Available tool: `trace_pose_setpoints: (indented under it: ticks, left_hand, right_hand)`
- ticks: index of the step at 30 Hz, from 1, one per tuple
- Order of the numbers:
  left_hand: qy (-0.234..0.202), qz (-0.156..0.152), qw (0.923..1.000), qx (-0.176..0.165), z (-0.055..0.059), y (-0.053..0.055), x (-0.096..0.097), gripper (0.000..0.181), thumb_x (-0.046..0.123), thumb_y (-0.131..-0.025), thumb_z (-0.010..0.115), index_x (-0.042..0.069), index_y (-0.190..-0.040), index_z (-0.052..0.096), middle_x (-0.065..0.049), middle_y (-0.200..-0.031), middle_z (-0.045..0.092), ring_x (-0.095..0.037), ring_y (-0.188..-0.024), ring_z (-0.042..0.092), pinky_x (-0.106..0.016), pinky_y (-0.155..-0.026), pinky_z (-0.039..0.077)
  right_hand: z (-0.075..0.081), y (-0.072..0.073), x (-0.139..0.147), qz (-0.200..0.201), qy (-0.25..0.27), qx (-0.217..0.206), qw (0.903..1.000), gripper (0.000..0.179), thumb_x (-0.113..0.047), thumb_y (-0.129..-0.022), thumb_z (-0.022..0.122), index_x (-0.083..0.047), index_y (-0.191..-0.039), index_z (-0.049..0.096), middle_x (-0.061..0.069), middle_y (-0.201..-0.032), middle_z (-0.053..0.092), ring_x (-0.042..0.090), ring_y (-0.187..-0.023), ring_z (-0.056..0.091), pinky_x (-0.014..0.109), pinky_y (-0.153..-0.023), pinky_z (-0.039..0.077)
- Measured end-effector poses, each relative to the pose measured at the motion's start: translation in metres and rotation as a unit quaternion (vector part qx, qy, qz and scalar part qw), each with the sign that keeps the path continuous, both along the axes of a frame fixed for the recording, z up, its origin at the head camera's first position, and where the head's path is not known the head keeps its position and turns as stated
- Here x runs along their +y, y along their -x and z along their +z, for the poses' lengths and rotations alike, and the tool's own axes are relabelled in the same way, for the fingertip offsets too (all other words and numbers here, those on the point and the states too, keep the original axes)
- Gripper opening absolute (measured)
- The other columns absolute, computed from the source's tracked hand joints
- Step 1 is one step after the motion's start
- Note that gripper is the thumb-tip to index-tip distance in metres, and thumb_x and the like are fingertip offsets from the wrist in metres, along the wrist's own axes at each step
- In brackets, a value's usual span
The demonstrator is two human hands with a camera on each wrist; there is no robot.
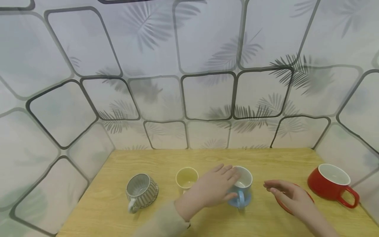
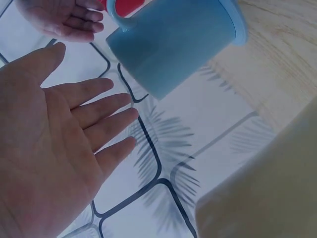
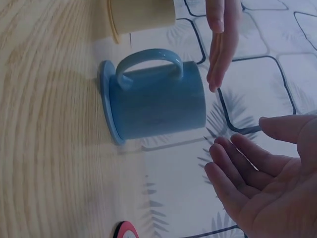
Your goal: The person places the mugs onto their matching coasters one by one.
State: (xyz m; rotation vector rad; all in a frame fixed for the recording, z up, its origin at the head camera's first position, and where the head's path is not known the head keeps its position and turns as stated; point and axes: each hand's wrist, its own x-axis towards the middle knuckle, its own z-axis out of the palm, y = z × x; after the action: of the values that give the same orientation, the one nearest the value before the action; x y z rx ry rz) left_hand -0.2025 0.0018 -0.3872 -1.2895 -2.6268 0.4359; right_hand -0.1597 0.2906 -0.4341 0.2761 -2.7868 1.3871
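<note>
A light blue mug [image 1: 244,180] stands upright on a matching blue coaster [image 1: 248,200], its handle toward me. My left hand [image 1: 211,187] is raised beside the mug and overlaps its left rim in the head view. Its fingers are straight and hold nothing; the left wrist view shows a gap between fingertips and mug. To the mug's right, my right hand [image 1: 293,197] hovers over a red coaster [image 1: 283,206], hiding part of it. The right wrist view shows that hand [image 3: 267,178] with relaxed, slightly bent fingers around nothing, apart from the blue mug [image 3: 158,104].
A yellow mug [image 1: 186,177] stands left of the blue one, partly behind my left hand, with a pale yellow coaster [image 3: 114,22] beneath it. Farther left is a grey striped mug [image 1: 145,192]. A wide red mug [image 1: 327,184] sits at the right. Patterned walls [image 1: 207,95] enclose the wooden table [image 1: 100,204].
</note>
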Motion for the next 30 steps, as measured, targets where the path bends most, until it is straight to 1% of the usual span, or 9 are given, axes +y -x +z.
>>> trace_pose_setpoints:
  ticks: [2,4,6,9,12,17,19,27,30]
  left_hand:
    - [0.002,-0.008,0.9999,0.008,-0.002,0.000,0.003,0.066,0.061,-0.108,0.046,0.020,-0.161,0.046,0.004,-0.167,0.047,-0.016,-0.157,0.042,-0.033,-0.134,0.031]
    - [0.006,-0.017,0.9997,0.017,-0.004,0.000,0.006,0.066,0.062,-0.108,0.044,0.021,-0.160,0.047,0.005,-0.166,0.048,-0.014,-0.156,0.043,-0.032,-0.133,0.032]
    - [0.013,-0.024,0.9994,0.022,-0.006,0.000,0.010,0.065,0.062,-0.109,0.042,0.022,-0.160,0.048,0.005,-0.166,0.049,-0.013,-0.156,0.042,-0.031,-0.133,0.032]
    - [0.026,-0.032,0.9989,0.022,-0.009,-0.001,0.015,0.065,0.063,-0.110,0.039,0.024,-0.161,0.046,0.006,-0.167,0.047,-0.012,-0.158,0.040,-0.031,-0.134,0.030]
    - [0.031,-0.043,0.9984,0.021,-0.012,-0.001,0.020,0.065,0.062,-0.110,0.038,0.025,-0.163,0.043,0.008,-0.168,0.045,-0.011,-0.159,0.038,-0.030,-0.135,0.028]
    - [0.025,-0.064,0.9973,0.025,-0.017,0.000,0.029,0.065,0.062,-0.110,0.039,0.025,-0.163,0.042,0.009,-0.169,0.043,-0.010,-0.159,0.036,-0.027,-0.135,0.024]
    - [0.025,-0.067,0.9972,0.024,-0.019,0.001,0.033,0.065,0.062,-0.110,0.040,0.025,-0.163,0.043,0.008,-0.169,0.043,-0.011,-0.159,0.036,-0.027,-0.135,0.024]
    - [0.041,-0.071,0.9964,0.021,-0.029,0.000,0.048,0.066,0.064,-0.110,0.036,0.028,-0.165,0.039,0.008,-0.173,0.036,-0.010,-0.162,0.031,-0.026,-0.135,0.023]
    - [0.050,-0.074,0.9957,0.025,-0.032,-0.003,0.053,0.066,0.065,-0.110,0.035,0.029,-0.165,0.038,0.009,-0.173,0.035,-0.009,-0.162,0.030,-0.025,-0.135,0.022]
  right_hand:
    - [-0.003,0.000,0.004,0.001,0.021,0.015,0.9997,0.029,-0.011,-0.107,0.062,0.003,-0.131,0.069,-0.017,-0.118,0.077,-0.017,-0.102,0.065,0.007,-0.082,0.054]
    - [-0.005,0.000,0.008,0.002,0.043,0.015,0.9989,0.026,-0.008,-0.107,0.061,0.001,-0.129,0.071,-0.029,-0.114,0.073,-0.017,-0.102,0.065,0.005,-0.082,0.052]
    - [-0.006,0.000,0.013,-0.004,0.059,0.004,0.9982,0.024,-0.009,-0.108,0.060,-0.004,-0.128,0.072,-0.035,-0.112,0.071,-0.018,-0.103,0.064,0.003,-0.081,0.050]
    - [-0.006,-0.002,0.018,-0.022,0.061,0.006,0.9979,0.023,-0.011,-0.107,0.062,-0.010,-0.127,0.074,-0.034,-0.111,0.072,-0.021,-0.103,0.063,0.002,-0.081,0.050]
    - [-0.004,-0.004,0.023,-0.038,0.045,0.022,0.9981,0.025,-0.012,-0.107,0.063,-0.005,-0.129,0.073,-0.033,-0.111,0.073,-0.022,-0.103,0.062,0.001,-0.081,0.050]
    - [0.001,-0.005,0.034,-0.063,0.022,-0.025,0.9975,0.035,-0.026,-0.110,0.061,-0.005,-0.137,0.068,-0.037,-0.111,0.070,-0.025,-0.102,0.057,0.004,-0.079,0.051]
    - [0.001,-0.005,0.038,-0.068,0.022,-0.037,0.9967,0.037,-0.027,-0.110,0.060,-0.004,-0.139,0.067,-0.037,-0.111,0.070,-0.025,-0.102,0.058,0.005,-0.079,0.052]
    - [-0.002,-0.007,0.055,-0.072,0.039,-0.042,0.9957,0.029,-0.026,-0.111,0.058,-0.018,-0.137,0.069,-0.035,-0.110,0.072,-0.021,-0.101,0.062,0.006,-0.078,0.054]
    - [-0.003,-0.007,0.061,-0.076,0.036,-0.050,0.9952,0.032,-0.029,-0.111,0.058,-0.016,-0.138,0.068,-0.034,-0.110,0.073,-0.019,-0.100,0.063,0.008,-0.078,0.055]
